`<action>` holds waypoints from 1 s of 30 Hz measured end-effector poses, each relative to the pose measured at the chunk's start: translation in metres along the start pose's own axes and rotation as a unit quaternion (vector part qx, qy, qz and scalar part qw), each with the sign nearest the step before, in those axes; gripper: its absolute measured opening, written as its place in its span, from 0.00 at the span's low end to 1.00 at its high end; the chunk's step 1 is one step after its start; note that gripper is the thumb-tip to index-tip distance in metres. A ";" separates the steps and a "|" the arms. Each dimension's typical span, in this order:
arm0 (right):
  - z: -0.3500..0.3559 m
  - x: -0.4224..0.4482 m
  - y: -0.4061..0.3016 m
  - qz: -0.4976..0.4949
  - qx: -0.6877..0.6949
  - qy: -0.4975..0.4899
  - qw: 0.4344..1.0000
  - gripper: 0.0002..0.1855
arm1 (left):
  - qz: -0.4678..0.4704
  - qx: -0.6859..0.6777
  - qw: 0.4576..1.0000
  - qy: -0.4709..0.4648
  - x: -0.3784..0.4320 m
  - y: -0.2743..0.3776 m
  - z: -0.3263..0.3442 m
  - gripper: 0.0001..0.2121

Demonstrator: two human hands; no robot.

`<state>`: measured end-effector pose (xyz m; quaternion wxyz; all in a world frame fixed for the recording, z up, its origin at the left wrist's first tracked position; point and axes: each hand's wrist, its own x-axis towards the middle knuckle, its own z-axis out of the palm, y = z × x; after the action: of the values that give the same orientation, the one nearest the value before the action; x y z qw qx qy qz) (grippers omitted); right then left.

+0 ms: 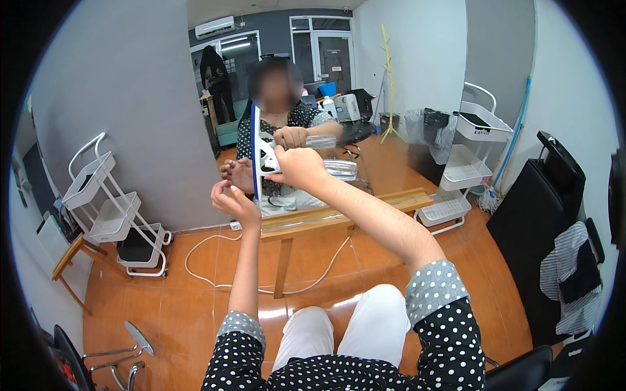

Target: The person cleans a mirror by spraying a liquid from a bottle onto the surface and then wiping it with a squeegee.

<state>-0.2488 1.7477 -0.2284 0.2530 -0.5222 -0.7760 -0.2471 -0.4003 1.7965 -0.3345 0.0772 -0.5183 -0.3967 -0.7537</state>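
Note:
A large wall mirror (pixel 415 63) stands in front of me, with a wooden ledge (pixel 313 221) along its bottom. My right hand (pixel 301 168) is closed around the handle of a white squeegee (pixel 258 146). The squeegee has a long blue edge, held nearly upright at the glass, and a clear plastic bottle (pixel 341 169) extends to the right behind my hand. To the left of the squeegee's lower end, my left hand (pixel 237 203) is raised with loosely curled fingers and holds nothing. A hazy patch shows on the right part of the mirror. The reflection repeats both hands.
White trolleys stand at the left (pixel 115 215) and, beside a blue-handled mop (pixel 511 141), at the right (pixel 484 122). A white cable (pixel 220 285) crosses the tiled floor. A black padded chair (pixel 521 229) is at the right, a wooden easel-like stand (pixel 73 254) at the left.

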 end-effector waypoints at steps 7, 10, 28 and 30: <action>-0.020 -0.026 0.049 0.033 -0.026 0.003 0.999 0.29 | 0.018 -0.008 0.999 -0.033 -0.023 0.025 0.025 0.11; -0.029 -0.043 0.080 0.061 -0.024 0.012 0.998 0.30 | 0.027 -0.021 0.997 -0.068 -0.038 0.041 0.040 0.12; -0.079 -0.143 0.221 0.229 -0.074 0.008 0.971 0.37 | 0.120 -0.122 0.965 -0.198 -0.102 0.144 0.116 0.17; -0.081 -0.146 0.226 0.236 -0.073 0.008 0.969 0.37 | 0.139 -0.149 0.952 -0.230 -0.101 0.153 0.124 0.19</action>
<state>0.0216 1.6705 -0.2358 0.2717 -0.7059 -0.6081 -0.2409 -0.1854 1.7478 -0.3217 0.0098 -0.7328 -0.2115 -0.6467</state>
